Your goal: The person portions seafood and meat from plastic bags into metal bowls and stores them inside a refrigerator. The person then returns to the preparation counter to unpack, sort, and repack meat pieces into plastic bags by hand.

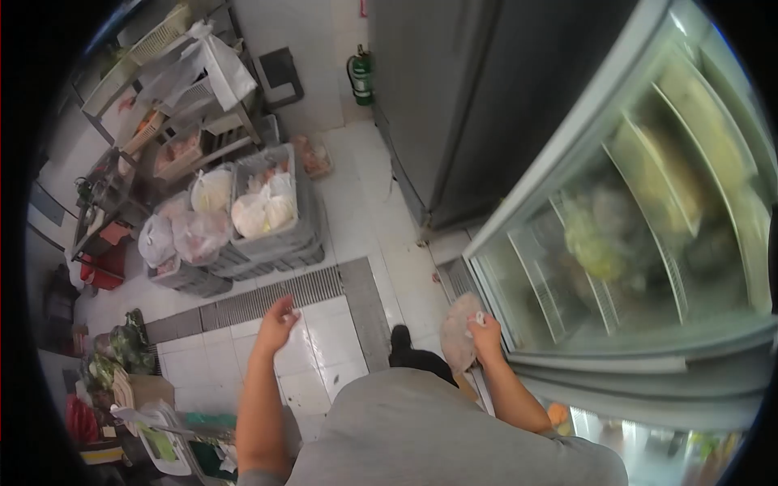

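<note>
1. Your right hand (487, 338) is closed around the gathered white top of a plastic bag (459, 338), with the fingers wrapped over it.
2. That bag hangs from your grip, just beside your dark-clothed leg and near the lower corner of the glass door (565, 138); its contents are too blurred to name.
3. Your left hand (278, 326) is loosely open, fingers a little bent, held over the white tiled floor (320, 336).
4. Ahead of that hand, a drain grate (271, 292) crosses the floor.
5. Beyond the grate stand grey crates (279, 249) filled with bagged food, next to a loaded rack (203, 158).
6. Through the fogged glass at your right you see shelves, some with pale green produce (590, 243).
7. A green fire extinguisher (362, 78) is by the far wall, beside a tall grey cabinet (417, 97).
</note>
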Demonstrator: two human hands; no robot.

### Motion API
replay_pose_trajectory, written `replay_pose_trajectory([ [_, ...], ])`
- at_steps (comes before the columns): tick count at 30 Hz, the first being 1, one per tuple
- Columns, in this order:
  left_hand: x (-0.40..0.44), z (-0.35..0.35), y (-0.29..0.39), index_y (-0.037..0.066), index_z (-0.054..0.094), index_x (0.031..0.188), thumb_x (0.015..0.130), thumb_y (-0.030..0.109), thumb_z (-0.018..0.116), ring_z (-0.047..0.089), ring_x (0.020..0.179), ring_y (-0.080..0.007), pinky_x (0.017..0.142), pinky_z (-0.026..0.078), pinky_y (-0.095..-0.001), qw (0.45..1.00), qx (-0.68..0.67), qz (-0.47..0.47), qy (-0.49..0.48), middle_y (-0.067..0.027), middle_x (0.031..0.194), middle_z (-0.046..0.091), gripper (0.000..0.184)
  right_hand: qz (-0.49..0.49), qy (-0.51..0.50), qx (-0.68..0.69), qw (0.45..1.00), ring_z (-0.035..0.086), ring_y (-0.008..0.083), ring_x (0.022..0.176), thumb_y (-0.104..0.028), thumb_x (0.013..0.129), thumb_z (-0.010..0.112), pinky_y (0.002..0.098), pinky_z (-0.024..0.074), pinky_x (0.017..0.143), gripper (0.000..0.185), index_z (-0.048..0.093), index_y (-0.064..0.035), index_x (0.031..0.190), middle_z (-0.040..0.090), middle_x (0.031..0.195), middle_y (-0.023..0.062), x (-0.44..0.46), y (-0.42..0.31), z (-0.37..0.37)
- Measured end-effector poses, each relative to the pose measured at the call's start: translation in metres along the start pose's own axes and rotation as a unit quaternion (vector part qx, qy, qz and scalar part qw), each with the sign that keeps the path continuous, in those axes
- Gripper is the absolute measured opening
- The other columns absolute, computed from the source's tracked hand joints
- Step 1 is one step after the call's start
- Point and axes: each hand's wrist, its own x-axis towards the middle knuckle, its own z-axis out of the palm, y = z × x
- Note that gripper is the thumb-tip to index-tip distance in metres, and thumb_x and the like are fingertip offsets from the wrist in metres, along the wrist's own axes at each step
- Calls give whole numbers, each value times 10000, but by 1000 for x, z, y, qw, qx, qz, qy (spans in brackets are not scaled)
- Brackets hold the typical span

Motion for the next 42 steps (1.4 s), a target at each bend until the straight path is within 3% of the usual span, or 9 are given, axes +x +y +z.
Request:
replay_pose_trajectory([
  [8, 45, -67, -68, -8, 561, 1373, 906, 118, 722, 660, 1093, -247, 917, 542, -347, 984, -67, -144, 79, -165, 1218, 674, 510, 66, 13, -4, 998, 594, 102, 715, -53, 843, 667, 282, 480, 646, 76, 707, -32, 904, 665, 807, 12, 144, -69, 82],
  [13, 189, -152, -107, -37, 602, 1273, 911, 64, 681, 666, 967, -172, 884, 527, -316, 983, -72, -120, 116, -124, 1096, 701, 385, 38, 28, -43, 998, 586, 91, 704, -54, 832, 682, 276, 477, 645, 86, 709, -29, 909, 666, 795, 4, 227, -90, 137],
  [20, 549, -188, 182, 2, 587, 1345, 929, 86, 679, 652, 1179, -223, 1005, 513, -350, 980, -12, 197, 38, -144, 1267, 677, 434, -23, 107, -48, 993, 574, 84, 682, -48, 813, 679, 268, 461, 629, 85, 703, -19, 889, 656, 761, -6, 306, -136, 198],
  [26, 717, -117, 459, 39, 527, 1428, 917, 313, 698, 528, 1339, -341, 1093, 443, -422, 904, 66, 423, 23, -186, 1413, 577, 605, 27, 124, -4, 992, 553, 71, 665, -25, 797, 681, 266, 447, 608, 83, 696, -28, 878, 632, 750, -19, 341, -233, 240],
  [29, 793, -84, 524, 0, 476, 1462, 935, 366, 668, 486, 1378, -366, 1125, 415, -423, 891, 32, 450, 56, -232, 1485, 500, 670, -15, 106, -68, 992, 567, 74, 675, -18, 789, 677, 268, 464, 619, 82, 698, -34, 867, 641, 745, -3, 370, -246, 255],
  [32, 847, -66, 570, -30, 451, 1476, 951, 409, 634, 444, 1413, -380, 1165, 374, -413, 941, -79, 328, 34, -273, 1518, 448, 709, 7, 90, -70, 993, 573, 75, 675, -22, 777, 678, 264, 469, 624, 109, 703, -37, 882, 647, 746, -2, 399, -257, 277],
  [35, 893, -61, 594, -29, 494, 1428, 962, 450, 607, 530, 1330, -371, 1104, 430, -417, 940, -82, 327, 61, -262, 1421, 549, 678, 23, 76, -126, 989, 653, 169, 742, -104, 808, 675, 332, 517, 704, 137, 707, -38, 924, 695, 779, 100, 425, -265, 287],
  [37, 914, -62, 605, -24, 600, 1205, 960, 460, 635, 672, 1007, -307, 867, 529, -404, 944, -72, 313, 74, -208, 1094, 698, 543, 27, 67, -125, 990, 665, 200, 766, -116, 793, 685, 355, 524, 734, 180, 715, -41, 955, 706, 810, 115, 438, -275, 296],
  [42, 940, -66, 600, 10, 535, 785, 964, 476, 609, 610, 712, -372, 675, 471, -480, 908, -55, 409, 69, -178, 706, 608, 504, -20, 103, -145, 984, 586, 82, 690, -58, 777, 669, 260, 473, 637, 146, 719, -43, 914, 662, 768, 0, 479, -283, 328],
])
